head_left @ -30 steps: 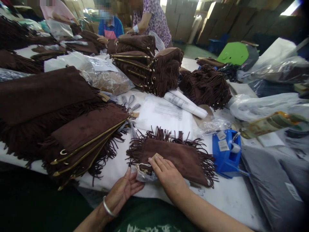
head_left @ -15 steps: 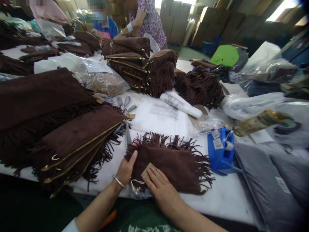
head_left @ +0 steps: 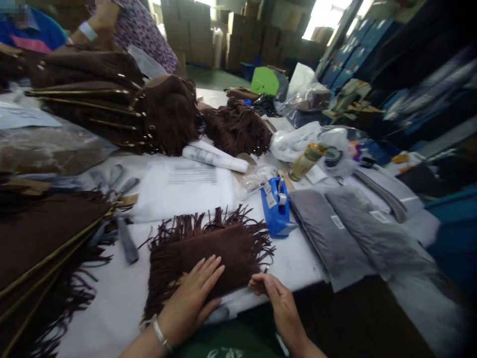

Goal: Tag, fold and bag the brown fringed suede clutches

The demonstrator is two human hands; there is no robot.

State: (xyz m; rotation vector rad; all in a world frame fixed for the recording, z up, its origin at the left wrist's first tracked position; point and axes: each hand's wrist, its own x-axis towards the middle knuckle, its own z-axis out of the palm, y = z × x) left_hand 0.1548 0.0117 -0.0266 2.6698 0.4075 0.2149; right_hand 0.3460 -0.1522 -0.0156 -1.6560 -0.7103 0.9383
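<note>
A dark brown fringed suede bag (head_left: pixel 227 248) lies flat on the white table in front of me. My left hand (head_left: pixel 194 298) rests on its lower left part, fingers stretched out, with a bracelet at the wrist. A bit of tan tag (head_left: pixel 179 281) shows beside that hand and is mostly covered. At the bag's near right corner, my right hand (head_left: pixel 279 303) has its fingers curled in a pinch. A small shiny piece shows just above those fingertips; what they hold, if anything, is hidden.
A blue tape dispenser (head_left: pixel 276 209) stands right of the bag, near grey packed pouches (head_left: pixel 320 228). White printed sheets (head_left: pixel 186 186) lie behind it. Brown zippered bags (head_left: pixel 48 238) are stacked left, with more bags (head_left: pixel 164 109) farther back. A person (head_left: pixel 139 35) stands across the table.
My left hand has left the fringe at the bag's left end and lies on the bag. My right hand has moved off the tag to the near right corner. The view has turned right.
</note>
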